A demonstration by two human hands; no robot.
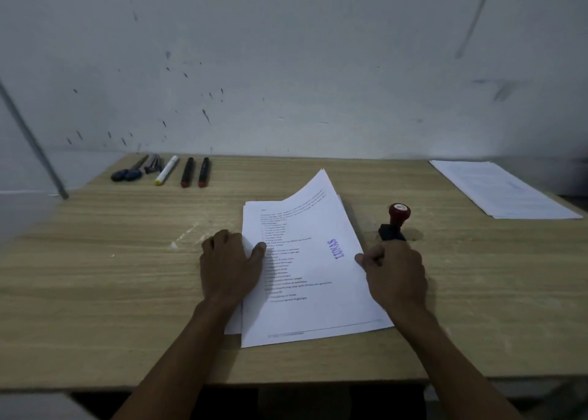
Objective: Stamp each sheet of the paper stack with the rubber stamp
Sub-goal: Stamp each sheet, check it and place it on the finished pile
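The top sheet (pixel 305 260) of the paper stack (pixel 234 324), mid-bench, already bears a purple stamp mark (pixel 336 253). The right hand (pixel 396 273) pinches its right edge; the left hand (pixel 229 263), fingers loosely bent, presses the stack's left side. Judging by this, the sheet should be lifted off cleanly while the left keeps the rest from sliding. The rubber stamp (pixel 394 224) stands just beyond the right hand. The wooden bench (pixel 111 276) also carries a second pile (pixel 502 189), far right, and pens (pixel 181 171) against the scuffed wall (pixel 286 69).
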